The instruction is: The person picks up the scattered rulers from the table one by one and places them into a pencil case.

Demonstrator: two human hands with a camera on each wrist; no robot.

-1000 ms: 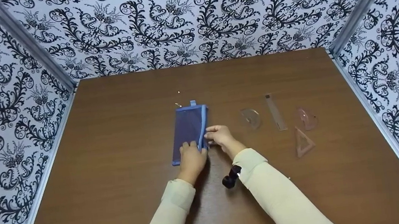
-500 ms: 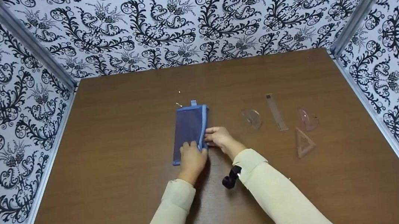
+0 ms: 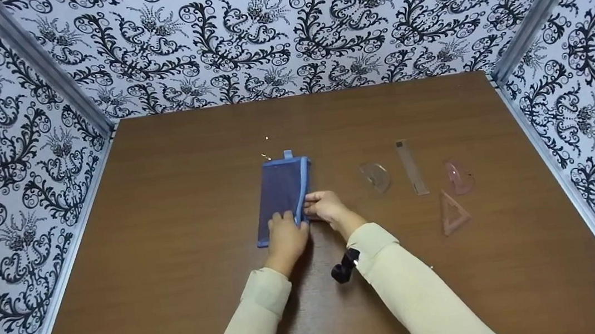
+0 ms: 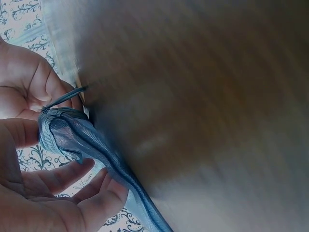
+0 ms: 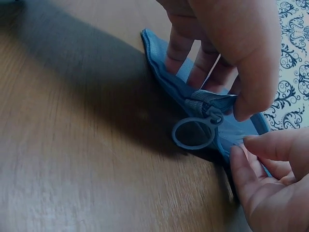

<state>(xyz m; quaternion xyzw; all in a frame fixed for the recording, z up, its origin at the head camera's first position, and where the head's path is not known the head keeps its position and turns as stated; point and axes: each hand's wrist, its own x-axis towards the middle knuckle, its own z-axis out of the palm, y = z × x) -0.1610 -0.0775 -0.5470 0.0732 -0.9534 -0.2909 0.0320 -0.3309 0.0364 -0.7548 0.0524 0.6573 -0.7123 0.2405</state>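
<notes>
A blue mesh zip pouch (image 3: 282, 185) lies lengthwise on the table, its zipped edge on the right. Around its near end my left hand (image 3: 287, 235) grips the fabric, with the thumb at the end and the fingers on the mesh, as the left wrist view shows. My right hand (image 3: 327, 207) pinches the zipped edge just beyond it. A ring-shaped zipper pull (image 5: 194, 133) hangs from the near end between both hands in the right wrist view. The pouch's inside is mostly hidden.
Right of the pouch lie a clear protractor (image 3: 375, 176), a clear ruler (image 3: 412, 168), a pink protractor (image 3: 460, 176) and a pink set square (image 3: 453, 213). A small gold-coloured charm (image 3: 266, 157) sits at the pouch's far end. Patterned walls (image 3: 282, 34) enclose the wooden table (image 3: 177, 292).
My right hand has slid slightly nearer along the pouch's right edge. The left hand and the pouch stay nearly where they were.
</notes>
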